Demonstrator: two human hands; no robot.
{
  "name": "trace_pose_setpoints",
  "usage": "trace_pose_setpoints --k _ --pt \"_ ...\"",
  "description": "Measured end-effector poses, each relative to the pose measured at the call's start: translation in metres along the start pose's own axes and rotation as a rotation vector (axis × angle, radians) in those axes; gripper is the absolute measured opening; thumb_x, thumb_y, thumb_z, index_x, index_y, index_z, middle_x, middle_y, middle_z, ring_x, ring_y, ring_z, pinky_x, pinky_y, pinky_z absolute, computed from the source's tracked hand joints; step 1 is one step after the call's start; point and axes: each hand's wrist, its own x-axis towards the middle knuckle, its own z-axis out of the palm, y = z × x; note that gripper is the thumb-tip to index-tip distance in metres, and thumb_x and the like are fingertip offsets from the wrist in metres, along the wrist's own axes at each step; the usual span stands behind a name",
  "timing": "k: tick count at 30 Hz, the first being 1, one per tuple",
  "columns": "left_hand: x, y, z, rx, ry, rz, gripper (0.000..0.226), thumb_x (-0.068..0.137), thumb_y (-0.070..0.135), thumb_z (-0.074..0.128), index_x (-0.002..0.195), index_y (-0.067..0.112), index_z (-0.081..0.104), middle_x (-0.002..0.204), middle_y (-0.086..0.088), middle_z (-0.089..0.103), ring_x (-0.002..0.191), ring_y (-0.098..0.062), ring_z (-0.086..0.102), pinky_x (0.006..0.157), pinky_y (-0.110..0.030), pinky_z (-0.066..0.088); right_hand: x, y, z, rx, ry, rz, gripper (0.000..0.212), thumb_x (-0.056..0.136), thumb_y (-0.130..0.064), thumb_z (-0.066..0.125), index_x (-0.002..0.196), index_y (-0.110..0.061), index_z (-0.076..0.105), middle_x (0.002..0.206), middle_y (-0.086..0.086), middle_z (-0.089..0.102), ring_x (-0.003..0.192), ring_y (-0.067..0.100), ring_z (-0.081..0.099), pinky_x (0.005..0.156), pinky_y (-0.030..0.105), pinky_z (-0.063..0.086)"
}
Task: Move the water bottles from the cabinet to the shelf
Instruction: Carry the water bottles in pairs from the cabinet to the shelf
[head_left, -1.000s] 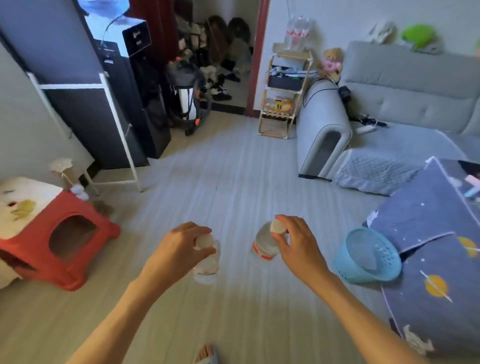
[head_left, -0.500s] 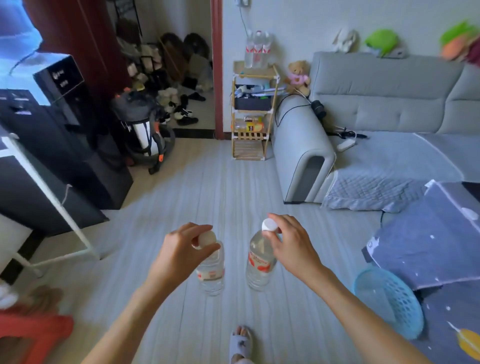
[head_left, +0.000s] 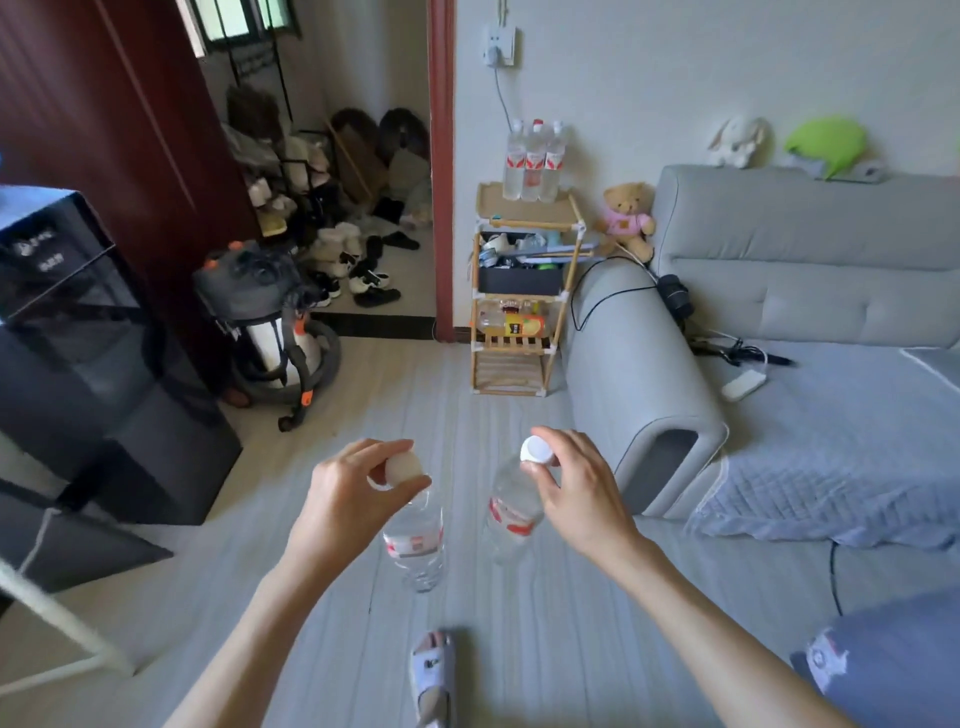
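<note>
Open floor (head_left: 467, 384) runs ahead between the sofa (head_left: 639, 384) arm and vacuum (head_left: 275, 332) to the shelf (head_left: 524, 296), three bottles (head_left: 535, 161) on top. The left hand (head_left: 345, 506) grips one bottle (head_left: 415, 540) by the cap; the right hand (head_left: 576, 488) grips another bottle (head_left: 511, 514) likewise.

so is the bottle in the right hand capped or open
Capped: a white cap sits on the bottle, pinched at the neck by the right hand.

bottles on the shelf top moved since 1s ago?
Cannot tell any shift: the three bottles stand on the shelf top as before; only the camera swung.
</note>
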Motion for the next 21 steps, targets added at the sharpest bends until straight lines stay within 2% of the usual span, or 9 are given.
trace_pose_setpoints --k 4,7,10,13,17,21 --pt "0.106 -0.021 0.019 0.007 -0.038 0.022 0.037 0.066 0.024 0.078 0.100 0.016 0.068 0.072 0.017 0.054 0.067 -0.001 0.054 0.062 0.001 0.035 0.093 0.028 0.021 -0.041 -0.002 0.022 0.042 0.082 -0.029 0.050 0.114 -0.004 0.056 0.106 0.013 0.060 0.099 0.028 0.055 0.085 0.025 0.037" --pt "0.191 -0.026 0.031 0.012 -0.070 0.060 0.037 0.065 0.025 0.078 0.099 0.016 0.068 0.076 0.009 0.058 0.069 -0.002 0.055 0.059 -0.001 0.037 0.166 0.044 0.023 -0.053 -0.006 0.022 0.033 0.088 -0.019 0.055 0.118 -0.005 0.053 0.112 0.013 0.058 0.104 0.027 0.053 0.090 0.028 0.038" --pt "0.273 -0.023 0.044 0.026 -0.097 0.098 0.037 0.065 0.027 0.078 0.099 0.017 0.068 0.080 0.006 0.061 0.070 -0.006 0.056 0.058 -0.005 0.038 0.236 0.059 0.017 -0.028 0.071 0.029 0.032 0.086 -0.013 0.057 0.117 -0.005 0.054 0.111 0.013 0.058 0.103 0.027 0.054 0.088 0.030 0.040" --pt "0.343 -0.022 0.060 0.028 -0.124 0.124 0.036 0.064 0.028 0.079 0.098 0.019 0.068 0.082 0.003 0.063 0.072 -0.010 0.058 0.063 -0.010 0.040 0.298 0.075 0.018 -0.043 0.116 0.040 0.031 0.085 -0.013 0.059 0.114 -0.003 0.055 0.106 0.014 0.059 0.100 0.025 0.052 0.084 0.024 0.036" --pt "0.423 -0.024 0.088 0.028 -0.138 0.136 0.036 0.065 0.028 0.079 0.098 0.019 0.067 0.082 0.003 0.063 0.071 -0.008 0.058 0.064 -0.011 0.042 0.378 0.103 0.025 -0.030 0.141 0.047 0.038 0.082 -0.026 0.052 0.111 -0.003 0.057 0.101 0.012 0.061 0.095 0.013 0.047 0.082 0.011 0.030" --pt "0.501 -0.025 0.127 0.030 -0.175 0.141 0.035 0.065 0.031 0.078 0.097 0.019 0.068 0.082 0.006 0.063 0.070 -0.005 0.057 0.059 -0.007 0.041 0.461 0.143 0.028 -0.042 0.117 0.055 0.037 0.084 -0.022 0.053 0.115 -0.003 0.056 0.104 0.011 0.060 0.094 0.024 0.055 0.083 0.012 0.030"
